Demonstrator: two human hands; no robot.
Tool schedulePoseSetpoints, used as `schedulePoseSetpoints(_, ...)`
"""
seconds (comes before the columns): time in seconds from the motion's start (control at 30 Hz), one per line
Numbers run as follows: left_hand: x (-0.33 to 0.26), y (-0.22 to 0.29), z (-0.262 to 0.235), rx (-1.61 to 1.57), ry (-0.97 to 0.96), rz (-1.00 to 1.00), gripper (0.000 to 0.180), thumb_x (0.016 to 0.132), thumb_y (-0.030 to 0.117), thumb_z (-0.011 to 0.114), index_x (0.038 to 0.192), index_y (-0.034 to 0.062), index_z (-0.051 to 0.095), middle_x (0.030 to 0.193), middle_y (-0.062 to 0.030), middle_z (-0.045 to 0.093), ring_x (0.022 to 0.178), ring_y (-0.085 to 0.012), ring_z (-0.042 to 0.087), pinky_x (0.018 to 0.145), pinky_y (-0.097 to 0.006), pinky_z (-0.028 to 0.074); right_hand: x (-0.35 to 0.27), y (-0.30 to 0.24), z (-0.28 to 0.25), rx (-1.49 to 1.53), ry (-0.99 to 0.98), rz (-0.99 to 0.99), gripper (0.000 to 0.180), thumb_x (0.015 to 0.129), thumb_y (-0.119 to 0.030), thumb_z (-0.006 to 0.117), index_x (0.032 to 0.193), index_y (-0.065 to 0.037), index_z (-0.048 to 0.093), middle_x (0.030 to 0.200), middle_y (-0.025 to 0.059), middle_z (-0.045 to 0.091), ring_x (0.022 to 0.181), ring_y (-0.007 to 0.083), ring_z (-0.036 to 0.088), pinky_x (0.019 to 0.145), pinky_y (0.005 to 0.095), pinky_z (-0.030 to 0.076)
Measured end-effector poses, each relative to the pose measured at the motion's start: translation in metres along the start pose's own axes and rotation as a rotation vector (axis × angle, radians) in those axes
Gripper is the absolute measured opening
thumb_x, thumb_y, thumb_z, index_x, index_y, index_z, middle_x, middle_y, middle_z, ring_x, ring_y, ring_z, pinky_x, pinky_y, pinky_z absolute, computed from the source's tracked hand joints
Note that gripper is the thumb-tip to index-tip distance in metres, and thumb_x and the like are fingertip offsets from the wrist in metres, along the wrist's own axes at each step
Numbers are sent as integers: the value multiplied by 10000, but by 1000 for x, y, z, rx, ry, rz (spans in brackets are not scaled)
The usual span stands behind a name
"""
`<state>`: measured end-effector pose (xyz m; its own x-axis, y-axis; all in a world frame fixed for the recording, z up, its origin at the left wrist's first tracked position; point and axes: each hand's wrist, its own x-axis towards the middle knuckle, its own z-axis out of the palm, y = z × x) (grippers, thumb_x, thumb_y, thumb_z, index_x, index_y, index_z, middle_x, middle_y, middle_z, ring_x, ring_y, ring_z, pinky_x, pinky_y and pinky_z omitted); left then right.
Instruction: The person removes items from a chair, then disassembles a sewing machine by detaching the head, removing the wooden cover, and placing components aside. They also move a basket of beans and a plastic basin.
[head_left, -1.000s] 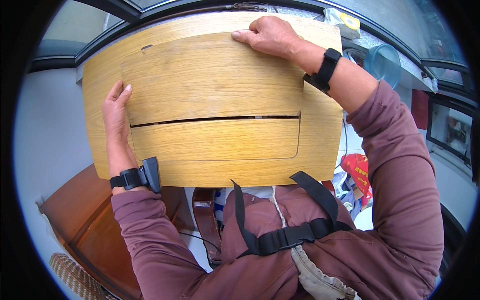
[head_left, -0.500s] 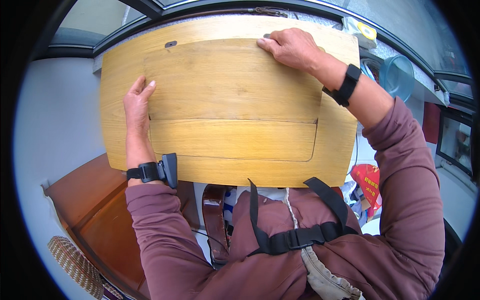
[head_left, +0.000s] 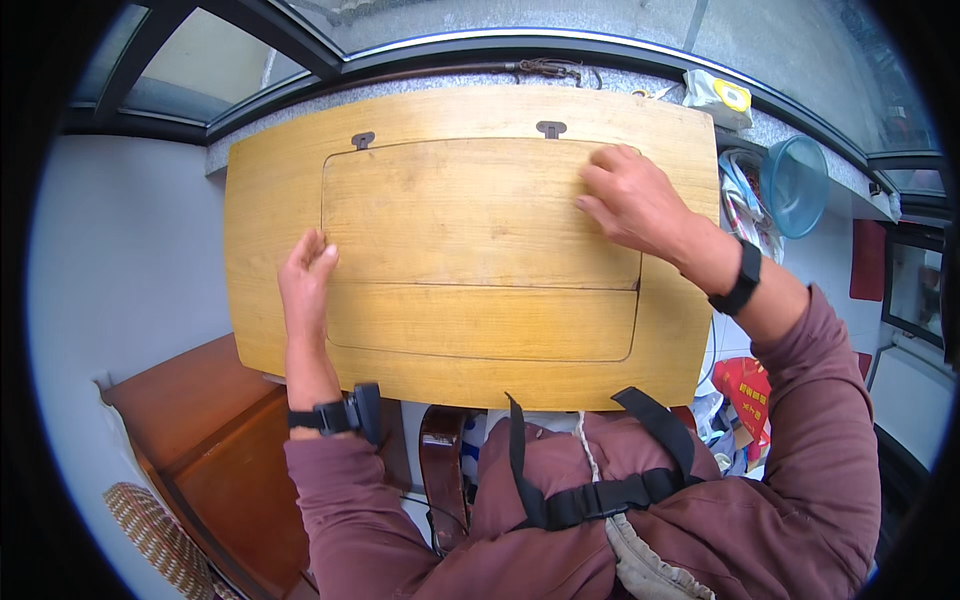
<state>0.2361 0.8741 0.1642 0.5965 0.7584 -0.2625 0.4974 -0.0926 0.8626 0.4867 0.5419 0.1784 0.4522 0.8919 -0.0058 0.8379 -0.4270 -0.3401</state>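
A light wooden tabletop [head_left: 270,200] lies in front of me, with a rounded rectangular inset panel [head_left: 450,215] fitted in its middle. Two dark fittings, a left one [head_left: 363,140] and a right one [head_left: 551,130], sit along the panel's far edge. My left hand [head_left: 306,272] is at the panel's left edge, thumb and fingers slightly apart, nothing visible between them. Over the panel's far right corner hovers or rests my right hand [head_left: 632,200], its fingers loosely bent and a little blurred. Whether its fingertips touch the wood I cannot tell.
Behind the tabletop runs a speckled sill [head_left: 420,83] under windows, holding a white and yellow packet [head_left: 718,98]. A blue translucent basin [head_left: 797,186] stands at the right. A red bag [head_left: 742,395] lies below it. Brown wooden furniture [head_left: 235,470] stands at the left.
My right hand has come off the right fitting, nearer to me and rightward. Both fittings now show whole, with stems toward the panel. The tabletop sits lower in the picture.
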Motion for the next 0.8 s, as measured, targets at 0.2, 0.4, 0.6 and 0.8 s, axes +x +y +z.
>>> schedulePoseSetpoints(0.2,-56,-43,-38,72,243,57,460,878,23,606,1305,-97,482,1290,-208,553,1207,-265,529,1010,-348,419,-80,48,-14,-16,345,182,326,794,-81,655,1090,36,586,1085,234,587,1039,378,550,900,425,458)
schedulePoseSetpoints(0.4,-120,-99,-65,246,600,72,467,897,9,573,1340,-69,446,1315,-183,529,1195,-242,516,970,-345,431,-140,65,23,320,427,583,381,865,-107,613,1196,62,527,1105,208,607,1017,317,594,881,375,470)
schedulePoseSetpoints(0.6,-146,-122,-43,-233,574,-366,409,987,215,494,1331,-1,452,1293,-136,536,1147,-256,532,898,-444,466,-158,48,62,759,417,749,347,956,-220,531,1225,-1,529,1051,166,653,953,211,621,842,329,475)
schedulePoseSetpoints(0.8,-144,-138,-15,-603,487,-482,481,986,387,489,1307,29,482,1249,-122,559,1074,-271,584,815,-432,522,-156,36,74,849,539,757,335,964,-231,519,1212,-6,510,1055,188,648,960,263,631,840,350,480)
